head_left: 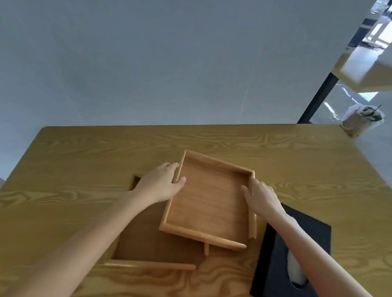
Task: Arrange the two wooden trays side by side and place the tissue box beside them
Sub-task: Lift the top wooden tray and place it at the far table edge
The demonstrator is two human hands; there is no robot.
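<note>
A light wooden tray (207, 202) sits skewed on top of a darker, larger wooden tray (151, 242) in the middle of the table. My left hand (162, 183) grips the upper tray's left rim, thumb inside. Its right rim is held by my right hand (261, 195), thumb inside as well. A black tissue box (309, 239) with white tissue in its slot lies at the right, partly under my right forearm. The lower tray's left part is hidden by my left arm.
The wooden table (282, 159) ends near a grey wall behind. A plastic cup with a dark straw (360, 120) stands at the far right corner. A black post and a shelf lie beyond to the right.
</note>
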